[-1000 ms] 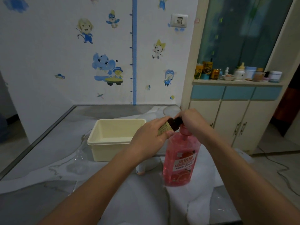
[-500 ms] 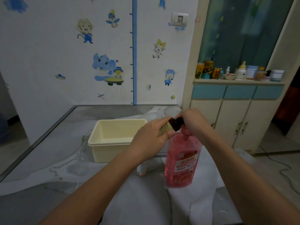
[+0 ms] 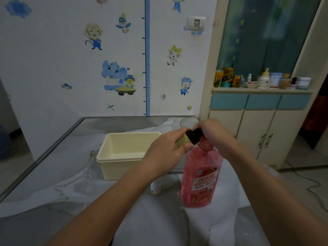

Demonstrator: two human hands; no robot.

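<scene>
Hardly anything changes. The right hand (image 3: 215,132) shifts its fingers slightly on the top end of the brown bottle (image 3: 189,139), baring a little more dark glass beside the left hand (image 3: 165,151).

Dim indoor light, cool bluish cast, even and soft; source out of view. Faint diffuse shadows beneath tub (image 3: 124,151) and pink bottle (image 3: 202,167). Weak glints on plastic sheet (image 3: 159,219), near left and near right. Dark bottle (image 3: 193,137) almost black, label barely legible. Wide-angle bending along table (image 3: 110,123) edge and cabinet (image 3: 255,130). Far-right jars (image 3: 262,80) smeared, soft. Grain and muted colour throughout.
</scene>
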